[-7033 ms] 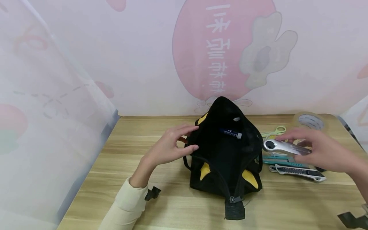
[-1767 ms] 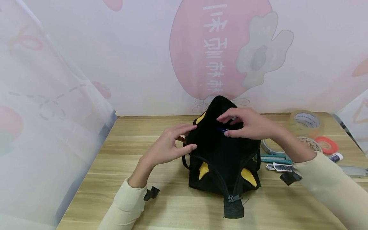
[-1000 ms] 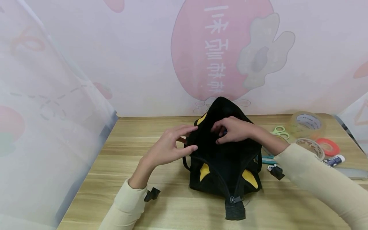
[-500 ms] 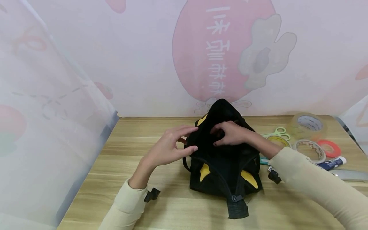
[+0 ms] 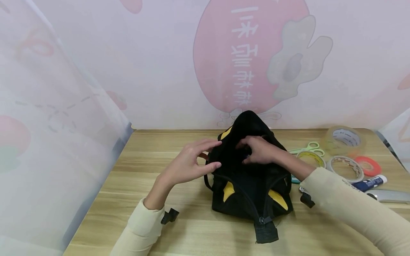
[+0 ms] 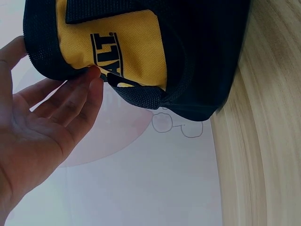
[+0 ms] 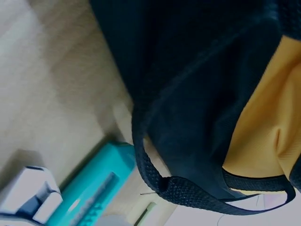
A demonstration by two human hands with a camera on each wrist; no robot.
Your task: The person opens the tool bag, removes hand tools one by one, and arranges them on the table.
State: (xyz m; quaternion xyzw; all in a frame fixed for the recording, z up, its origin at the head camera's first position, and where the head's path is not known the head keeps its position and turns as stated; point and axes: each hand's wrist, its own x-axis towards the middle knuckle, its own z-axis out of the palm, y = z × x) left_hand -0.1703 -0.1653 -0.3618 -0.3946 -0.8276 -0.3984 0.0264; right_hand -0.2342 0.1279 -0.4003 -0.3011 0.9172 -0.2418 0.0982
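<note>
A black tool bag [image 5: 250, 199] with yellow panels stands unzipped on the table, its mouth facing me. My left hand [image 5: 190, 161] grips the bag's left rim, thumb and fingers spread along it. In the left wrist view, its fingertips press the lettered yellow panel [image 6: 127, 44]. My right hand [image 5: 261, 151] reaches inside the bag, fingers bent. A small dark-bluish patch shows between its thumb and fingers, too dim to identify. The right wrist view shows the bag's outside and strap [image 7: 188, 190], but not the hand.
Right of the bag on the wooden table [image 5: 160, 227] lie green scissors [image 5: 312, 147], several tape rolls, including clear tape [image 5: 344, 140] and red tape [image 5: 368, 166], a glue stick [image 5: 369, 183], a silver utility knife [image 5: 390, 195] and a teal cutter [image 7: 94, 188]. A printed curtain [image 5: 153, 71] stands behind.
The silver utility knife, in my right hand earlier, now lies on the table at right. My right hand has moved left into the bag and lowered, its fingers bending. The left hand stays at the rim.
</note>
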